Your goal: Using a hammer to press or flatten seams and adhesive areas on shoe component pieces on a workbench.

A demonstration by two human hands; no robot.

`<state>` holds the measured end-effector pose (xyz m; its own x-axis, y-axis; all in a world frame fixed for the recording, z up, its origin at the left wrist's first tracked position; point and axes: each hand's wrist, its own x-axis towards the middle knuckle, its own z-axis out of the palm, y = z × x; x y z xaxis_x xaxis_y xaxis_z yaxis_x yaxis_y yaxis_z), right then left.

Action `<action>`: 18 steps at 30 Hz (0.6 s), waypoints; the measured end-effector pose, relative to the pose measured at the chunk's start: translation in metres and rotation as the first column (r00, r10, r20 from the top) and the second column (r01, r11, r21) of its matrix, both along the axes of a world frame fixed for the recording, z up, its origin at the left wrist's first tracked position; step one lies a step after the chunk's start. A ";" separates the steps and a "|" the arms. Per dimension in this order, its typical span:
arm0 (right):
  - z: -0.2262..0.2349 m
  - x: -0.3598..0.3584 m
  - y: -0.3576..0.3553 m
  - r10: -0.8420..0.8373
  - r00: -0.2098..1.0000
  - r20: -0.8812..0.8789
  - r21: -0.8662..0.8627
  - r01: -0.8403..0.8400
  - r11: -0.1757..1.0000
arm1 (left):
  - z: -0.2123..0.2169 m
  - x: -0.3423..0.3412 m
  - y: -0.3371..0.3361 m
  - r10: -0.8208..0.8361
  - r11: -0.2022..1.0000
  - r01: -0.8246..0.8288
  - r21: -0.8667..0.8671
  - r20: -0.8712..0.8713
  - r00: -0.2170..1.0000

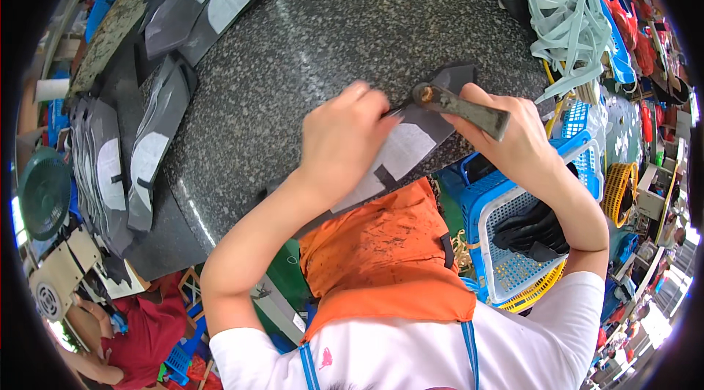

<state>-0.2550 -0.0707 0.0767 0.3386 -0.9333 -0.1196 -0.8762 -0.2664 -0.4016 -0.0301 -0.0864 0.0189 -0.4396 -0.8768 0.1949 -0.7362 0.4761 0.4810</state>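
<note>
A dark grey cut piece with a white patch (411,144) lies at the near edge of a speckled granite slab (330,31). My left hand (343,137) presses down on it with closed fingers. My right hand (513,137) grips a worn hand tool with a grey-brown handle (462,105). The tool's tip touches the piece just beyond my left fingertips.
More grey-and-white cut pieces (150,148) are stacked at the slab's left and top left. A blue basket (513,229) holding dark pieces stands at my right. Pale green straps (568,16) hang at the top right. An orange apron (381,243) covers my lap.
</note>
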 end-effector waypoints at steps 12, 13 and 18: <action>-0.004 -0.003 -0.007 0.163 0.983 0.079 -0.012 -0.162 0.987 | -0.007 0.026 0.019 -0.173 0.984 0.168 -0.056 -0.110 0.979; -0.004 -0.003 -0.008 0.172 0.980 0.099 -0.050 -0.168 0.985 | -0.008 0.027 0.020 -0.150 0.988 0.145 -0.046 -0.166 0.975; 0.009 0.002 -0.015 0.181 0.980 0.087 0.048 -0.186 0.981 | 0.001 0.015 0.011 -0.317 0.889 0.356 -0.289 0.175 0.932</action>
<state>-0.2528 -0.0859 0.0854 0.5144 -0.8470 -0.1345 -0.7779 -0.3948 -0.4888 -0.0155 -0.0754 0.0202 -0.7348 -0.5752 0.3594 -0.5475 0.8158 0.1864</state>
